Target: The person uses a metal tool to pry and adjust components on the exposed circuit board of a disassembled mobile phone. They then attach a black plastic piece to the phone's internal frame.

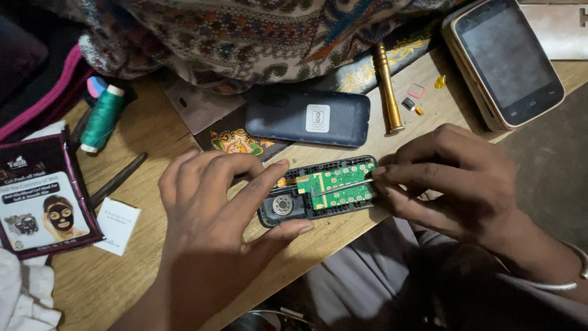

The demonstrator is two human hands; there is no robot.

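An opened small phone (288, 208) lies near the wooden table's front edge, its green circuit board (343, 184) exposed. My left hand (214, 202) pinches the phone's left end between index finger and thumb. My right hand (453, 178) holds thin metal tweezers (340, 186) whose tips rest across the circuit board. A dark blue phone back cover (306, 118) lies just behind the opened phone.
A touchscreen phone (505, 58) sits at the back right. A brass rod (388, 86) and tiny parts (413, 105) lie beside it. A green thread spool (102, 116), a dark pen (116, 179), a face-mask sachet (43, 196) and a white slip (117, 225) are at left. Patterned cloth (245, 30) covers the back.
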